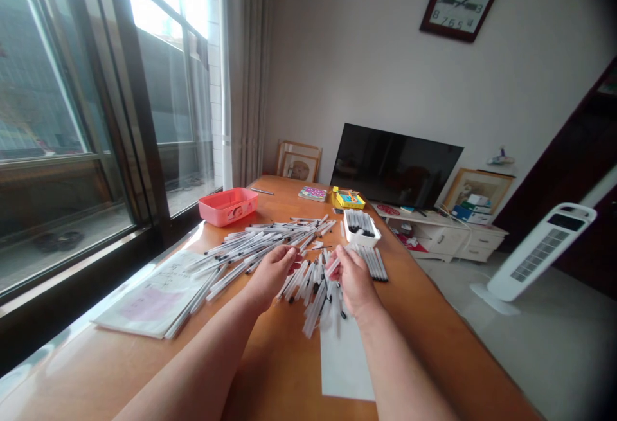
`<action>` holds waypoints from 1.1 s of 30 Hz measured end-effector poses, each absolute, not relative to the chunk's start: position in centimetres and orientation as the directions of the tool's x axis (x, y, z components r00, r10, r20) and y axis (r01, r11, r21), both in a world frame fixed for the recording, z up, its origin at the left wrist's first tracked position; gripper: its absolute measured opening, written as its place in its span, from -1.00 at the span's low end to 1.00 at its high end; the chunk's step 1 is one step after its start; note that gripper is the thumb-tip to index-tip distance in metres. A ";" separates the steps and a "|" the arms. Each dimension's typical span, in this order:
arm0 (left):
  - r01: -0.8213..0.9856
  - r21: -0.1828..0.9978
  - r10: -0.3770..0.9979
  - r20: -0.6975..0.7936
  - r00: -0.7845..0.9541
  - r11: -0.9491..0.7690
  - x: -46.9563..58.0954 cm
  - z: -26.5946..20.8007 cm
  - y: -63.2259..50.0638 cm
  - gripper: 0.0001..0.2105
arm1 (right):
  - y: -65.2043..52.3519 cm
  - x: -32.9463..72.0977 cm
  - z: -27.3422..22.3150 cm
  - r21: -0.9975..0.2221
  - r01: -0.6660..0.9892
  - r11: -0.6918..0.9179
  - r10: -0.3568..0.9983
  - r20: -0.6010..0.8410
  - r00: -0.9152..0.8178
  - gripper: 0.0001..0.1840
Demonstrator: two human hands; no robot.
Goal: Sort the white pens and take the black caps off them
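Note:
My right hand (355, 274) is closed, its thumb and fingers pinching a translucent pen tube (332, 268) above a loose pile of pen parts. My left hand (276, 272) hovers at the left of that pile with its fingers curled together; whatever they hold, if anything, I cannot make out. Below and between the hands lie clear pen tubes (315, 305), some with black ends. A wider heap of pens (255, 241) spreads behind my left hand. Just beyond my right hand stands a white box (370, 240) filled with pens, and a row of black-tipped pens (378, 265) lies beside it.
A pink bin (226, 209) stands at the table's left edge, by the window. Papers (149, 299) lie at the left, and a white sheet (344, 366) lies under the pile. A booklet (312, 194) and yellow box (350, 199) sit at the far end.

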State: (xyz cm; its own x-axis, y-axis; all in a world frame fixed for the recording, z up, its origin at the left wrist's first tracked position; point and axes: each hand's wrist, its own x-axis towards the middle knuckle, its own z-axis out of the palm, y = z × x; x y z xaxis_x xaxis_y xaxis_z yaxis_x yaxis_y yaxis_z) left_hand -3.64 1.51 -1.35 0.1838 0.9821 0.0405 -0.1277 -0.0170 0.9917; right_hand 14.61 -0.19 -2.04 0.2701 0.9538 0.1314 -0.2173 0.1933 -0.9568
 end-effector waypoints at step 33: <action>-0.573 0.819 0.973 -0.112 -0.203 -0.026 -5.8 -0.5 3.4 -0.74 | -4.8 9.0 0.1 -0.605 0.728 0.322 0.942 0.282 -0.183 -0.61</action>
